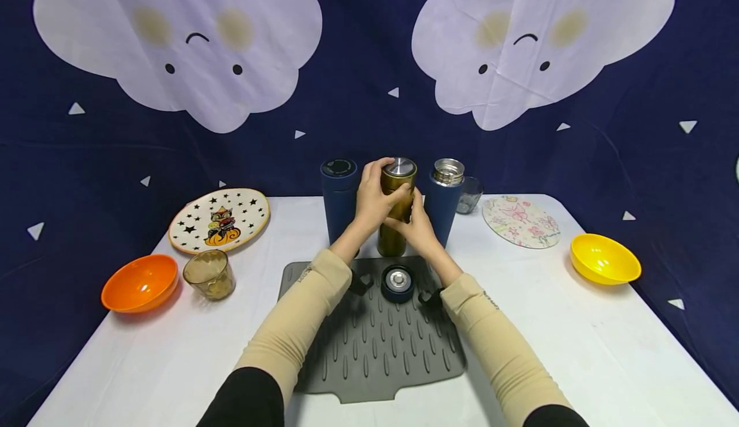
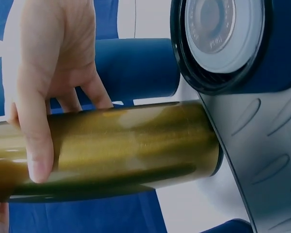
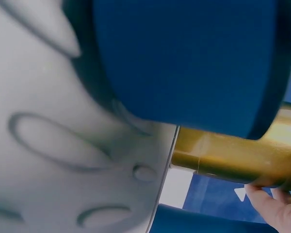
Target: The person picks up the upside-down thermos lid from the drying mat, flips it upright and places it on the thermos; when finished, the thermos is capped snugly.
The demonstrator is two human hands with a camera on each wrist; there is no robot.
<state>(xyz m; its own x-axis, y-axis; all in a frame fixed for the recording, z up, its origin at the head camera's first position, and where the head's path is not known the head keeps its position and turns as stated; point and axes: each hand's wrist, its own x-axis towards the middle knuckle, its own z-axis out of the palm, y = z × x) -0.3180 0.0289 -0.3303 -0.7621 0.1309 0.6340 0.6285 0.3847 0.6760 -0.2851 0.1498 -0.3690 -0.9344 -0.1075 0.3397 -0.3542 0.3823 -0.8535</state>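
Observation:
A gold metal bottle (image 1: 394, 222) with a silver cap stands upright just behind the far edge of the grey ridged mat (image 1: 375, 356). My left hand (image 1: 378, 193) grips its upper part, with the thumb across the gold bottle (image 2: 131, 148) in the left wrist view. My right hand (image 1: 411, 220) holds its lower right side; its fingertips (image 3: 276, 211) curl under the gold bottle (image 3: 233, 155). A loose blue lid (image 1: 398, 283) lies on the mat between my wrists, and shows large as the blue lid (image 2: 223, 39) and the blue lid (image 3: 184, 63) in the wrist views.
A capped blue bottle (image 1: 339, 202) and an uncapped blue bottle (image 1: 443, 206) flank the gold one. A small glass (image 1: 470, 194) stands behind. Left: star plate (image 1: 219, 220), orange bowl (image 1: 140, 282), amber glass (image 1: 210, 274). Right: floral plate (image 1: 521, 222), yellow bowl (image 1: 604, 259).

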